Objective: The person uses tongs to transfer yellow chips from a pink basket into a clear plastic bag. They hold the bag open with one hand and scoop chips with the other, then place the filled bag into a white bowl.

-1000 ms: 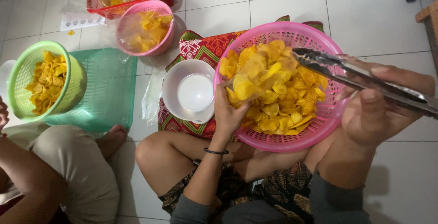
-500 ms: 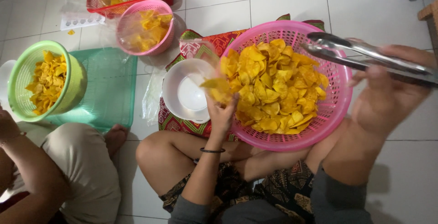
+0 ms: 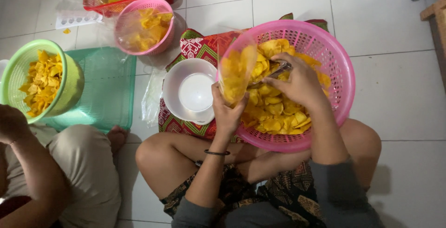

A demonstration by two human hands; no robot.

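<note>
On our lap, we are resting the big pink basket (image 3: 341, 65) full of yellow chips (image 3: 274, 109), so the chips are sitting close and we are not needing to stretch. Our left hand (image 3: 227, 112) is closing around the neck of a clear plastic bag (image 3: 237, 72) and is holding it up straight over the near edge of the basket, so that any chip that slips is dropping back into the basket and not onto the floor. The bag is already showing yellow chips inside. Our left arm is coming up from our knee with the wrist bent back a little, and a thin black band (image 3: 216, 152) is sitting on that wrist. Our right hand (image 3: 299, 81) is reaching across the basket with its back to us, and it is gripping shiny metal tongs (image 3: 274, 72) that are poking out toward the bag's mouth. We cannot tell if the tongs are pinching a chip. Beside the basket, a white bowl (image 3: 193, 91) is sitting on the patterned cloth (image 3: 197, 46). Off to the left, another person's arm (image 3: 32, 172) is staying near a green basket (image 3: 69, 77) of chips.
</note>
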